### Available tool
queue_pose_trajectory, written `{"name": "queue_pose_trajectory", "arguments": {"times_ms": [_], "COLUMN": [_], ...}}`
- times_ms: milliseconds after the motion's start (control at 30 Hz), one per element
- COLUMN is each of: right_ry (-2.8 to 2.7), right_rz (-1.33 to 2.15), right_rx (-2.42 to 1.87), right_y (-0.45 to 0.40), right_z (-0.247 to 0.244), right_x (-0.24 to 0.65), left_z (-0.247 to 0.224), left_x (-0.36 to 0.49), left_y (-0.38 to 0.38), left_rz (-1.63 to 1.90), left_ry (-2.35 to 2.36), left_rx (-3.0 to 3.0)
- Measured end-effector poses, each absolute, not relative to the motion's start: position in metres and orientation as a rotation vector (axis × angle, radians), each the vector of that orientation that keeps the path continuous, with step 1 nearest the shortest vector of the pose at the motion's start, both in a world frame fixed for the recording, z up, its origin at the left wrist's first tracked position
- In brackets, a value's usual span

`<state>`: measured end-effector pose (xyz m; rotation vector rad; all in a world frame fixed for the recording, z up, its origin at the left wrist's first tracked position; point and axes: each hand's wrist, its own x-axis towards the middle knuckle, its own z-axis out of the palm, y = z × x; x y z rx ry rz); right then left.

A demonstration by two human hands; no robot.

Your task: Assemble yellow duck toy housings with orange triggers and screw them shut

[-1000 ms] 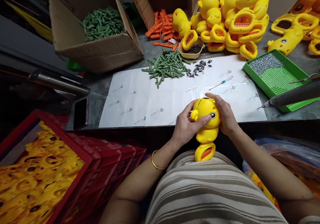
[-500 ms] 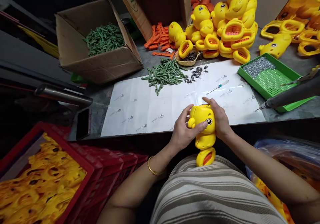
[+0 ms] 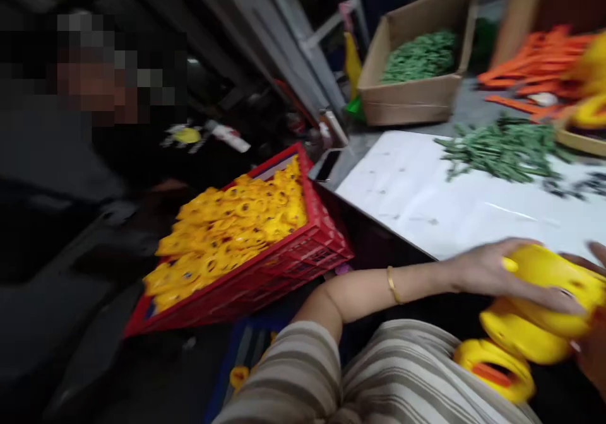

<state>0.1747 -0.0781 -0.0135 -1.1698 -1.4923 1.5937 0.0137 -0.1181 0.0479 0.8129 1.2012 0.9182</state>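
A yellow duck-shaped toy (image 3: 544, 342) with a ring handle at its bottom is held above my lap, at the lower right and somewhat blurred. Wrapped over the near side of its head is my left hand (image 3: 506, 272), thumb stretched across the face. At the right edge, my right hand (image 3: 594, 342) is against the toy's other side, partly cut off by the frame. An orange strip shows inside the ring handle. Just beyond the hands lies white sheeting (image 3: 407, 203) on the table.
A red crate (image 3: 326, 241) full of yellow duck parts stands left of the table. Green strips (image 3: 506, 149) lie on the sheet, and more fill a cardboard box (image 3: 407, 102). Orange parts (image 3: 544, 64) are heaped at the back right. A phone (image 3: 328, 165) rests at the table's corner.
The view has swung left, so the hands and toy appear farther right. The red crate and a pixelated area at the left show more fully. Both hands still hold the toy.
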Motion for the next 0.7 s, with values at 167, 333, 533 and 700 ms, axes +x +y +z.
{"name": "queue_pose_trajectory", "arguments": {"times_ms": [167, 333, 533, 700], "right_ry": [-1.687, -1.846, -2.409, -2.497], "right_rz": [1.284, 0.511, 0.344, 0.253], "right_rx": [-1.225, -1.342, -1.331, -1.408], "right_y": [-0.042, 0.020, 0.055, 0.055], "right_z": [0.010, -0.002, -0.019, -0.017], "right_x": [0.165, 0.218, 0.200, 0.191], "left_z": [0.041, 0.027, 0.029, 0.022], "left_x": [-0.016, -0.013, -0.009, -0.016], "left_y": [-0.133, -0.108, -0.105, -0.105], "left_rz": [1.088, 0.919, 0.911, 0.920], "left_ry": [1.160, 1.156, 1.154, 1.128], "left_rx": [0.606, 0.546, 0.490, 0.448]}}
